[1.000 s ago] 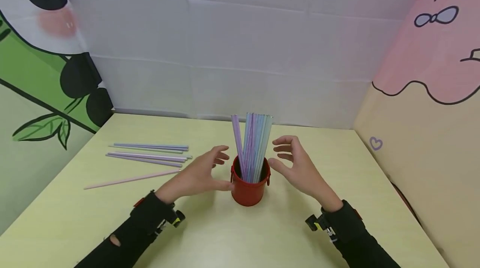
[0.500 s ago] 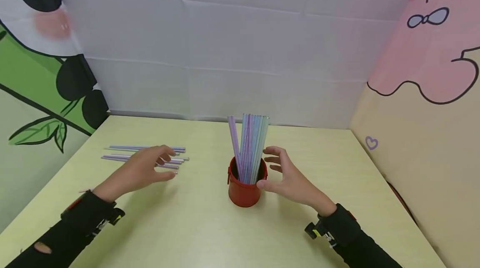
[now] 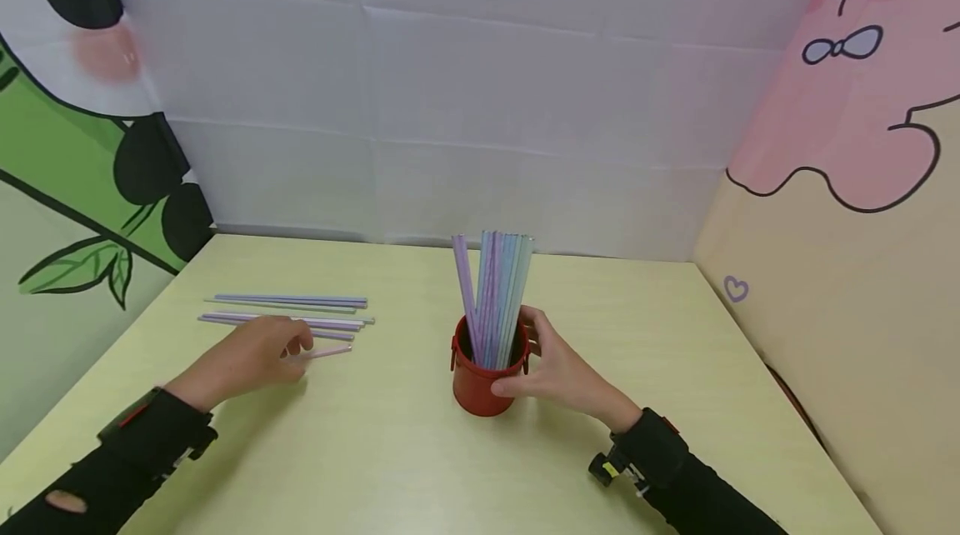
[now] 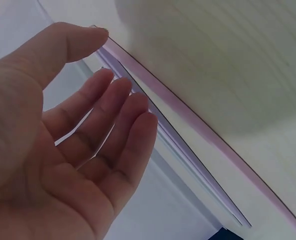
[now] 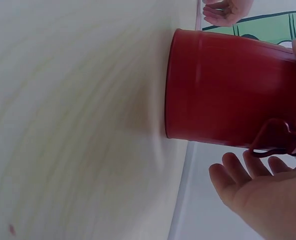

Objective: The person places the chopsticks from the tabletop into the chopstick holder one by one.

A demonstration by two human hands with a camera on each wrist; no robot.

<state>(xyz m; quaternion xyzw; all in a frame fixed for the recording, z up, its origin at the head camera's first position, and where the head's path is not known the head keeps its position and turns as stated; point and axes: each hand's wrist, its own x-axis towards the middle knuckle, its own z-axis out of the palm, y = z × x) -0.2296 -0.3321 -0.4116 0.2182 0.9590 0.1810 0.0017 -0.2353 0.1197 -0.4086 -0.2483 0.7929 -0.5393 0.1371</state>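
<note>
A red bucket (image 3: 480, 392) holds a bundle of purple, blue and pale green drinking straws (image 3: 501, 293), standing upright with one purple straw leaning left. My right hand (image 3: 558, 377) is at the bucket's right side, thumb across its front and fingers behind. The right wrist view shows the relaxed fingers (image 5: 232, 175) beside the bucket's wire handle (image 5: 270, 145), with a slight gap. My left hand (image 3: 251, 356) hovers over a pink straw (image 3: 330, 352) on the table, thumb and bent fingers on either side. In the left wrist view they stand apart, not pinching the pink straw (image 4: 197, 125).
Several purple, blue and pale straws (image 3: 288, 302) lie in loose rows just behind the left hand. The pale yellow table (image 3: 390, 468) ends at a grey cloth backdrop (image 3: 480, 102). Panels with cartoon drawings border both sides.
My left hand has moved left from the bucket to the pink straw and lowered, fingers bending closer together. My right hand has moved in around the bucket's right side.
</note>
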